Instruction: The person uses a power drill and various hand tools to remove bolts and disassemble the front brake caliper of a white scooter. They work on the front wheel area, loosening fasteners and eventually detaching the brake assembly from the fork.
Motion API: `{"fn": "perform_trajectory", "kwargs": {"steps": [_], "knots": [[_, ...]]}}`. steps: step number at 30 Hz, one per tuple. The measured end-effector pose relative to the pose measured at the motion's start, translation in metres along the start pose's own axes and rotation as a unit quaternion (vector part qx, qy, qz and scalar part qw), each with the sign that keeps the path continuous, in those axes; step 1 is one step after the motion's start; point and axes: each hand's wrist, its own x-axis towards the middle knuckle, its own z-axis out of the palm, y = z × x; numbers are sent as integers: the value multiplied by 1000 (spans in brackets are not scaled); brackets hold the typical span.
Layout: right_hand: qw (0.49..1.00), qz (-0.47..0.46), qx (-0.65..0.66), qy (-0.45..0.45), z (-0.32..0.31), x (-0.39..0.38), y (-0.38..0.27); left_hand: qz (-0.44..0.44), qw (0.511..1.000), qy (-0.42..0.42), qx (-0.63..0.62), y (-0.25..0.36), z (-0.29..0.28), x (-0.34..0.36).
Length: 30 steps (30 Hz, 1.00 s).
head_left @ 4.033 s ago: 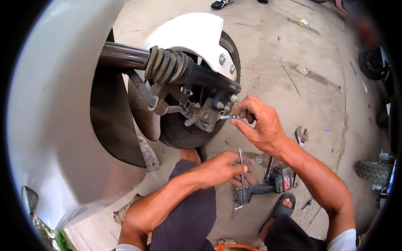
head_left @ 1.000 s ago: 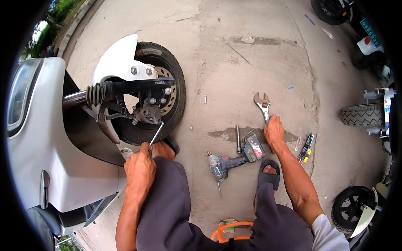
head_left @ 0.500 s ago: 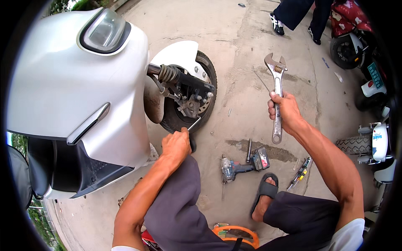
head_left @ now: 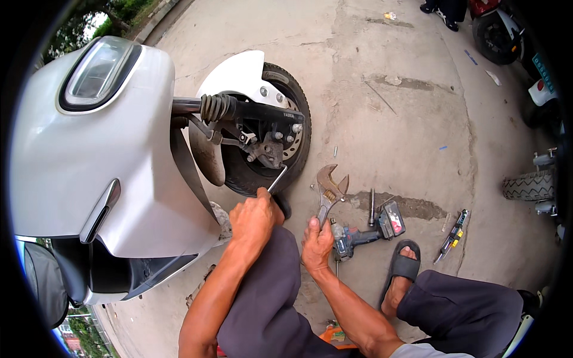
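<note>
- The left hand [head_left: 253, 216] is curled into a fist around the lower end of a bent metal rod tool [head_left: 278, 178], beside the front wheel [head_left: 304, 110] of a white scooter [head_left: 143, 179].
- This tool's long axis slants from the fist up and to the right; its short end bends back left, at the lower edge of the brake caliper [head_left: 268, 152]. Whether the tip sits inside a bolt, I cannot tell.
- The right hand [head_left: 317, 243] has its fingers wrapped around the handle of an adjustable wrench [head_left: 328, 197], the thumb lying along it.
- The wrench's long axis runs away from the person, leaning slightly right; its head points forward, and its 2 jaws stand apart, the gap facing upper right.
- The wrench is held right of the wheel and apart from it.
- Just right of that hand, a cordless power driver [head_left: 360, 237] lies on the ground [head_left: 406, 143], its battery end toward the upper right.
- Near the battery lies a socket bar [head_left: 372, 206], its long axis running nearly straight away from the person.
</note>
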Motion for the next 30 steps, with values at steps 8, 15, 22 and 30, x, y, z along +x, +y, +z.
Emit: {"fn": "perform_trajectory", "kwargs": {"steps": [8, 15, 22, 30], "knots": [[988, -90, -115, -45, -1, 17, -18, 7, 1000, -6, -4, 6, 8, 6], [972, -123, -187, -69, -4, 42, 5, -19, 998, -39, -40, 2, 12, 8], [983, -96, -155, -35, -3, 37, 7, -17, 998, -43, -44, -5, 10, 9], [995, -59, -77, -7, -2, 36, 5, -5, 1000, -15, -22, -8, 6, 23]]}}
